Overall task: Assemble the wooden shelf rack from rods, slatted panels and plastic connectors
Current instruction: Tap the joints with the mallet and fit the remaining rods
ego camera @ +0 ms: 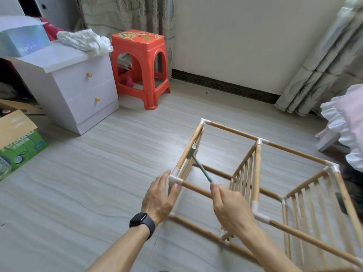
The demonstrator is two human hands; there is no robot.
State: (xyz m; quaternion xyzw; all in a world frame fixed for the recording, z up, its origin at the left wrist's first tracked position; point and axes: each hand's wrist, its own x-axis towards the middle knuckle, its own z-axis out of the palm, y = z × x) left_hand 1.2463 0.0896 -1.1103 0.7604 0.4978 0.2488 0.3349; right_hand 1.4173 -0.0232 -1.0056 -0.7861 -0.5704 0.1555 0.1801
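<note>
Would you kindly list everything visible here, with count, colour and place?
Shelf rack: one, pale wood with white connectors, lying on its side, centre right.
Hammer: one, grey-green, head at the rack's left end.
Stool: one, red, right of the cabinet.
Cabinet: one, white, left.
Blue box: one, pale blue, on the cabinet.
Cloth: one, white, crumpled on the cabinet.
Cardboard box: one, brown and green, far left.
Curtains: two, grey patterned, back and right.
Bedding: one, pink and white, right edge.
Watch: one, black, left wrist.
Left hand: one, open, fingers against a corner connector.
Right hand: one, pinching the hammer's handle end.
</note>
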